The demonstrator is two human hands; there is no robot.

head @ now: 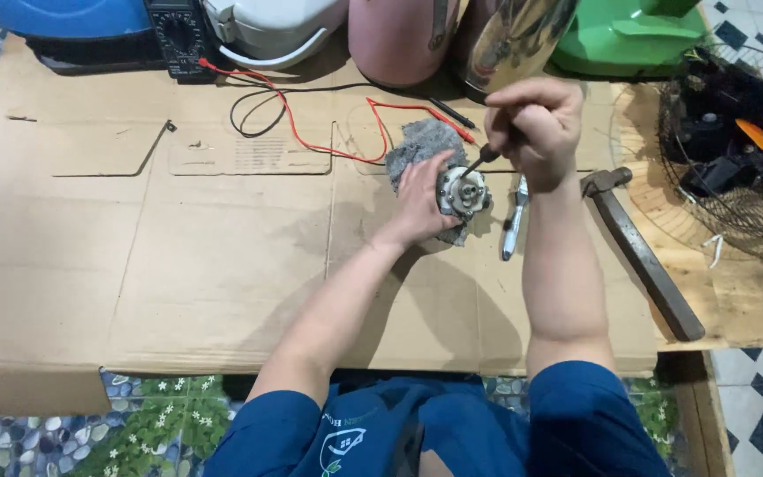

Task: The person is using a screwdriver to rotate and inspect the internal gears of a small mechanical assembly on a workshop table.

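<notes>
Under the right hand (533, 124), screwdriver (480, 159) tip hidden.

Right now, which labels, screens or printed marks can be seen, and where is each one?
Multimeter: top edge, left of centre; black box with a round dial, red and black leads.
Printed patch: on the cardboard sheet, left of the grey rag; faint dark rectangle.
Shirt logo: bottom centre; small white shape on blue.
</notes>
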